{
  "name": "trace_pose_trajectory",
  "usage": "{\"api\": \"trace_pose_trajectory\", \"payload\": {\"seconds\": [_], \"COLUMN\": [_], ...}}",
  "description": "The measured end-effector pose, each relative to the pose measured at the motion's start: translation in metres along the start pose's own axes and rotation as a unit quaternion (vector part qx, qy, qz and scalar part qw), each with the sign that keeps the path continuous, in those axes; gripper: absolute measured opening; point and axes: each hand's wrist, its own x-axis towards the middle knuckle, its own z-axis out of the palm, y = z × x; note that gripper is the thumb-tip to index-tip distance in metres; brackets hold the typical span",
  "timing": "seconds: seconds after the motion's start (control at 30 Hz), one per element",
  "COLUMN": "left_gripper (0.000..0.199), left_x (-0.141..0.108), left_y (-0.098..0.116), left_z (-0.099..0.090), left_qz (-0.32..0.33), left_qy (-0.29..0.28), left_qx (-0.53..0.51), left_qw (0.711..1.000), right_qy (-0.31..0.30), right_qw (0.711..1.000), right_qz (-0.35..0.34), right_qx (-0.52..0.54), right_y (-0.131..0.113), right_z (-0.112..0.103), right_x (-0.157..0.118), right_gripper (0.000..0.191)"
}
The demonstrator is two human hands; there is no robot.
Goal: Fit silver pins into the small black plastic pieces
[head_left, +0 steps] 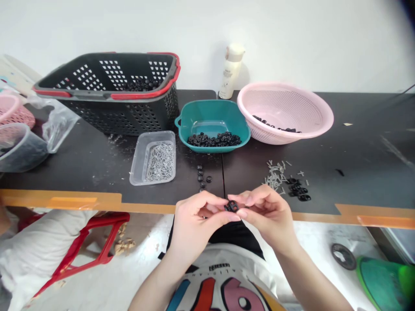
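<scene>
A small black plastic part (231, 206) is pinched between both hands just over the table's front edge. My left hand (197, 218) holds its left side between thumb and forefinger. With thumb and fingertips, my right hand (269, 214) touches its right side. Several small black round pieces (200, 172) lie on the dark table beyond my left hand. Beyond my right hand are loose silver pins (275, 175) and several black parts (298, 190). A clear tray (132, 172) holds many silver pins, and a teal basin (210, 113) holds many small black pieces.
At the back stand a black basket with red handles (129, 114), a white bottle (231, 71) and a pink colander (285, 103) with black pieces. A clear tub (27, 151) is at the far left. Below it, a person's pale clothing (39, 246) shows beside a red stool (106, 242).
</scene>
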Motion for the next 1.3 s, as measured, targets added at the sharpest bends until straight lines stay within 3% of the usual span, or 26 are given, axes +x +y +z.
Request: {"api": "trace_pose_trajectory", "payload": {"seconds": [0.2, 0.4, 0.63, 0.77, 0.87, 1.0, 1.07, 1.17, 1.3], "left_gripper": [0.033, 0.037, 0.032, 0.027, 0.019, 0.019, 0.017, 0.013, 0.017], "left_x": [0.003, 0.008, 0.012, 0.014, 0.014, 0.011, 0.009, 0.005, 0.001], "left_y": [0.000, -0.005, -0.011, -0.015, -0.017, -0.016, -0.013, -0.007, 0.000], "left_z": [-0.001, 0.001, 0.005, -0.001, -0.006, -0.007, -0.007, -0.008, -0.010], "left_qz": [0.026, 0.215, 0.286, 0.286, 0.310, 0.357, 0.381, 0.395, 0.396], "left_qy": [0.006, 0.014, 0.027, -0.005, -0.025, 0.032, 0.048, 0.048, 0.054], "left_qx": [0.034, 0.069, 0.054, 0.083, 0.119, 0.179, 0.205, 0.247, 0.272], "left_qw": [0.999, 0.974, 0.956, 0.954, 0.943, 0.916, 0.900, 0.884, 0.875], "right_qy": [-0.020, -0.055, -0.121, -0.107, -0.089, -0.056, -0.055, -0.048, -0.053], "right_qw": [0.999, 0.989, 0.963, 0.977, 0.993, 0.982, 0.967, 0.966, 0.975], "right_qz": [0.040, 0.110, 0.184, 0.144, 0.077, -0.071, -0.104, -0.094, -0.029], "right_qx": [0.029, 0.088, 0.155, 0.113, 0.020, -0.167, -0.225, -0.237, -0.213], "right_y": [0.000, -0.001, -0.004, -0.004, -0.004, -0.011, -0.017, -0.025, -0.030], "right_z": [0.005, 0.003, 0.003, 0.003, 0.002, 0.003, 0.003, 0.005, 0.005], "right_x": [-0.005, -0.007, -0.001, -0.004, -0.006, -0.006, -0.007, -0.009, -0.009], "right_gripper": [0.014, 0.016, 0.022, 0.017, 0.013, 0.021, 0.026, 0.032, 0.026]}}
